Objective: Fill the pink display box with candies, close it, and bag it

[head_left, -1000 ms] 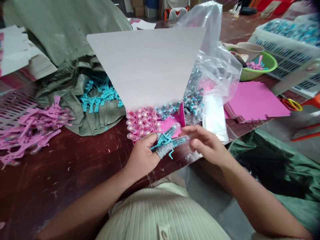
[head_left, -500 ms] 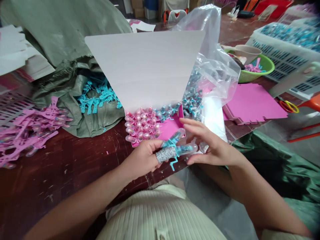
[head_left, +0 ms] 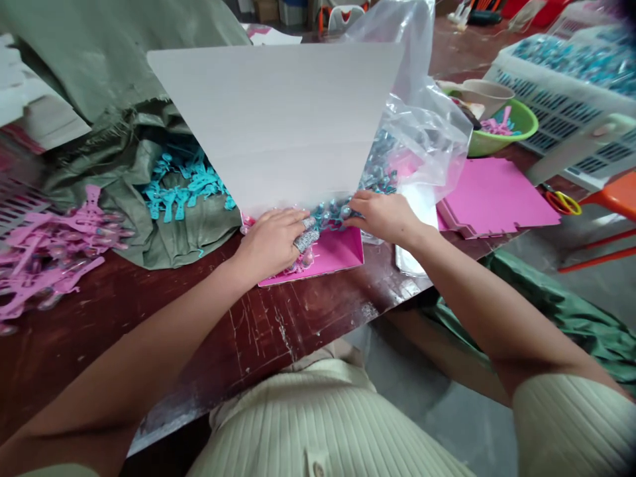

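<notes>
Both hands moved far, into pink box (head_left: 342,255) w/ the blue toy. L hand (head_left: 271,240) flat on pink capsules (head_left: 293,266); R hand (head_left: 380,215) pinching blue capsules (head_left: 330,215) at box's far right.

A single head-worn camera looks forward and steeply down from above the person's lap, close to the wooden table (head_left: 149,311). Its centre falls on the pink box (head_left: 330,255) at the table's near edge, with the box's raised white lid (head_left: 278,112) facing the lens. Left of the box the view reaches a green sack (head_left: 124,152); right of it, a green bowl (head_left: 501,129) and a white crate (head_left: 571,93). Both forearms enter from below the box. No second view exists.
</notes>
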`<state>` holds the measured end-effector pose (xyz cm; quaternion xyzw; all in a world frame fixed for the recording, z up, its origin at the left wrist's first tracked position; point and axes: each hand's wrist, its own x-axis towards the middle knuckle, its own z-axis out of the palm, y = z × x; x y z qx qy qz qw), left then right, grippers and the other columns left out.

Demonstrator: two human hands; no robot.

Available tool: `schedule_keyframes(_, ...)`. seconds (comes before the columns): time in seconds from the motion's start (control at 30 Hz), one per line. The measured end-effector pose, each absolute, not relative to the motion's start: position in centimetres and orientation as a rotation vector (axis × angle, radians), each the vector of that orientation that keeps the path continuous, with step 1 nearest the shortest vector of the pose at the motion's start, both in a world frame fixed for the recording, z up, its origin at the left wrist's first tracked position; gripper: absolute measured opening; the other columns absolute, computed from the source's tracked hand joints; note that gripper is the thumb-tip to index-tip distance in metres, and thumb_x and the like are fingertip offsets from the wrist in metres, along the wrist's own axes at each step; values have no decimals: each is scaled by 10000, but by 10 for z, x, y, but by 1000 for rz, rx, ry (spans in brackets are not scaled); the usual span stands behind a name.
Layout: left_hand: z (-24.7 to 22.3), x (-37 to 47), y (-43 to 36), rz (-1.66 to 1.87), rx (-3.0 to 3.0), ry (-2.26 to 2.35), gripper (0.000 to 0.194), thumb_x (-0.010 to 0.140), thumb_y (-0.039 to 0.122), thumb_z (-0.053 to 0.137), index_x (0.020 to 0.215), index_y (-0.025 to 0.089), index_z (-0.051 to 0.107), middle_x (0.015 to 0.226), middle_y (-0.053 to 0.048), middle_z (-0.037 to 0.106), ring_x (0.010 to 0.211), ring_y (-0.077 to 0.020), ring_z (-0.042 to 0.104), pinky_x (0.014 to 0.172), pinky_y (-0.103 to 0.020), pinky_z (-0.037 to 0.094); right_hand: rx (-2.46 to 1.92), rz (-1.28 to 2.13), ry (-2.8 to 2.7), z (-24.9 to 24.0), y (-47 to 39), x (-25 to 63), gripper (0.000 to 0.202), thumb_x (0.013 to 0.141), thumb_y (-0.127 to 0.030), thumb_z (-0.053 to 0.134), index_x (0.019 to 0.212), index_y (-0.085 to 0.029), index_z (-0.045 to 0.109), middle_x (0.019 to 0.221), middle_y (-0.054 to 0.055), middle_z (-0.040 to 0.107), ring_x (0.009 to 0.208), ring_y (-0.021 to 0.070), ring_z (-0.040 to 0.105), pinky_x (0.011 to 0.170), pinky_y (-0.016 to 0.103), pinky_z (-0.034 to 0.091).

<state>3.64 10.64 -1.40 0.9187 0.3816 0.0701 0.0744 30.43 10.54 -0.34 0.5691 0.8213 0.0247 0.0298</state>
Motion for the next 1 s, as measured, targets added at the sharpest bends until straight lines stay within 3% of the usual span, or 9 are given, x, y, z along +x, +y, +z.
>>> schedule_keyframes(0.2, -22, 35, 104, 276, 2688, 1134, 403, 899, 143, 518, 1259, 145, 699, 1519, -101, 541, 1450, -252, 465, 1243, -473, 333, 1618, -56, 2587, -4, 115, 297, 342, 1006, -490, 521, 945, -197, 685, 1104, 54, 692, 818, 184, 640, 537, 299, 247)
schedule_keyframes(0.37, -25, 33, 106, 327, 2686, 1126, 354, 970, 260, 512, 1239, 138, 706, 1511, -105, 552, 1446, -249, 468, 1246, -452, 335, 1637, 63, 2618, -10, 119, 306, 333, 1017, -490, 508, 1047, -198, 665, 1172, 55, 679, 794, 175, 633, 513, 293, 221)
schedule_keyframes(0.53, -28, 30, 108, 368, 2673, 1076, 390, 927, 172, 501, 1264, 129, 693, 1511, -112, 549, 1448, -240, 467, 1242, -444, 349, 1419, -3, 2721, -17, 123, 320, 302, 1028, -446, 516, 1058, -190, 674, 1221, 58, 676, 925, 184, 666, 537, 262, 296)
schedule_keyframes(0.67, -29, 31, 109, 373, 2663, 1094, 394, 934, 185, 519, 1284, 106, 681, 1496, -132, 560, 1436, -261, 482, 1236, -448, 357, 1509, 224, 2660, -25, 118, 310, 367, 1030, -494, 496, 1099, -189, 689, 1171, 67, 699, 794, 180, 670, 495, 281, 272)
schedule_keyframes(0.77, -23, 32, 102, 367, 2654, 1113, 371, 965, 287, 558, 1280, 135, 683, 1470, -124, 589, 1423, -275, 497, 1236, -492, 336, 1581, 407, 2841, -32, 109, 305, 432, 1003, -540, 538, 1238, -196, 654, 1216, 85, 693, 850, 198, 695, 493, 291, 347)
schedule_keyframes(0.87, -15, 24, 94, 657, 2696, 1060, 339, 982, 390, 572, 1226, 190, 694, 1436, -92, 626, 1368, -257, 549, 1217, -501, 343, 1710, 527, 3015, -44, 105, 311, 362, 1009, -484, 557, 1200, -201, 678, 1198, 103, 699, 951, 221, 710, 587, 299, 484)
schedule_keyframes(1.0, -20, -20, 109, 1544, 2495, 1426, 298, 1021, 350, 495, 1226, 194, 646, 1243, -94, 699, 1196, -237, 625, 1069, -436, 460, 1760, 408, 3207, -68, 108, 318, 203, 1018, -311, 565, 1131, -235, 716, 1161, 78, 717, 1022, 217, 714, 839, 338, 593)
